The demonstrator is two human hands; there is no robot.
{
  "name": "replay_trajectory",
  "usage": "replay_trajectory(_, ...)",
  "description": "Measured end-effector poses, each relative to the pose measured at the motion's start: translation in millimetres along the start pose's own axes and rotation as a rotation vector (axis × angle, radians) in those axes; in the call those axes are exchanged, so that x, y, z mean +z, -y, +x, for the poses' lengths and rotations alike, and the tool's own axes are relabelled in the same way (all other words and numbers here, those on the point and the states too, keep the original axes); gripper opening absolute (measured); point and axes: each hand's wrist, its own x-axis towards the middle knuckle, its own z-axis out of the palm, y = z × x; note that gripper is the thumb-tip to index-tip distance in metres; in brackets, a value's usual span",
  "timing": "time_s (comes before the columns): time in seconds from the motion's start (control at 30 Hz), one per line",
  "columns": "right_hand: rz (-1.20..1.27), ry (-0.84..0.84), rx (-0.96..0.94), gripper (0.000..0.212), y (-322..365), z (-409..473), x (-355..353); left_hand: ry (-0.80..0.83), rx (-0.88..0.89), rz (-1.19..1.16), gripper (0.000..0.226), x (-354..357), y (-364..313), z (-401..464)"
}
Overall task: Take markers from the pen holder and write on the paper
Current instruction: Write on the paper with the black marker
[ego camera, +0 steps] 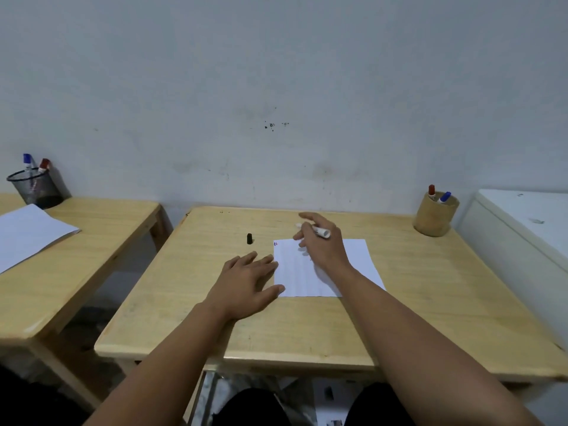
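Observation:
A white sheet of paper [359, 265] lies in the middle of the wooden table [430, 302], with small red and blue marks at its top left corner. My right hand [319, 241] hovers over the paper's upper part, shut on a white marker [321, 232] that lies across the fingers. My left hand [246, 284] rests flat on the table, fingers spread, touching the paper's left edge. A black marker cap [249, 238] lies on the table left of the paper. A round tan pen holder [435, 218] at the back right corner holds a red-capped and a blue-capped marker.
A second wooden table [92, 241] stands to the left with a black mesh pen holder [35, 187] holding two markers and a white sheet [27, 232]. A white cabinet [522, 229] sits at the right. A wall runs behind both tables.

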Motion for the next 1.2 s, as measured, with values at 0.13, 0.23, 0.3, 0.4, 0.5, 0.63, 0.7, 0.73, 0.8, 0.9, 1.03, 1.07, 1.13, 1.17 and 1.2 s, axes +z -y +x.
replay_trajectory(0.13, 0.1, -0.072, 0.126, 0.028, 2.0, 27.0, 22.6, -0.006, 0.006, -0.002, 0.07, 0.9, 3.7, 1.1)
replay_trajectory(0.23, 0.127, -0.061, 0.194, 0.025, -12.6, 35.3, 38.9, -0.005, 0.014, 0.018, 0.071, 1.4, 5.3, 2.8)
replay_trajectory(0.3, 0.132, -0.036, 0.225, 0.023, -25.0, 35.7, 44.8, -0.009, 0.018, 0.022, 0.071, 2.8, 5.6, 3.4)
replay_trajectory(0.4, 0.143, -0.046, 0.215, 0.038, -35.1, 34.4, 47.7, -0.015, 0.005, 0.017, 0.072, 3.2, 4.9, 3.2)
replay_trajectory(0.5, 0.124, -0.061, 0.213, 0.034, -39.5, 34.9, 47.9, -0.02, -0.025, 0.031, 0.076, 2.6, 2.2, 2.0)
replay_trajectory(0.63, 0.103, -0.083, 0.224, 0.033, -40.7, 33.4, 47.5, -0.011, -0.102, 0.04, 0.084, 2.2, -0.7, 2.4)
replay_trajectory(0.7, 0.101, -0.072, 0.219, 0.032, -40.2, 32.3, 47.5, -0.005, -0.105, 0.06, 0.085, 2.6, -0.3, 2.8)
replay_trajectory(0.73, 0.087, -0.064, 0.215, 0.031, -40.2, 31.8, 47.6, -0.003, -0.106, 0.063, 0.086, 2.7, 0.0, 3.0)
replay_trajectory(0.8, 0.065, -0.051, 0.205, 0.028, -41.6, 31.7, 48.1, -0.001, -0.109, 0.063, 0.086, 2.7, 0.1, 3.1)
replay_trajectory(0.9, 0.037, -0.037, 0.195, 0.027, -42.6, 30.9, 48.7, -0.003, -0.107, 0.059, 0.087, 2.5, -0.5, 2.8)
replay_trajectory(1.03, -0.017, -0.025, 0.179, 0.029, -43.4, 31.1, 49.2, 0.0, -0.108, 0.065, 0.088, 2.3, -0.3, 2.6)
replay_trajectory(1.07, -0.029, -0.022, 0.18, 0.028, -43.3, 31.1, 49.3, 0.001, -0.109, 0.067, 0.088, 2.4, -0.2, 2.7)
replay_trajectory(1.13, -0.042, -0.013, 0.176, 0.027, -43.1, 31.6, 49.5, 0.001, -0.109, 0.068, 0.088, 2.8, 0.2, 2.9)
replay_trajectory(1.17, -0.054, -0.009, 0.171, 0.026, -43.0, 31.9, 49.5, 0.0, -0.109, 0.067, 0.088, 2.9, 0.3, 3.0)
replay_trajectory(1.2, -0.067, -0.005, 0.166, 0.026, -43.0, 32.2, 49.4, -0.001, -0.109, 0.067, 0.088, 3.1, 0.6, 3.1)
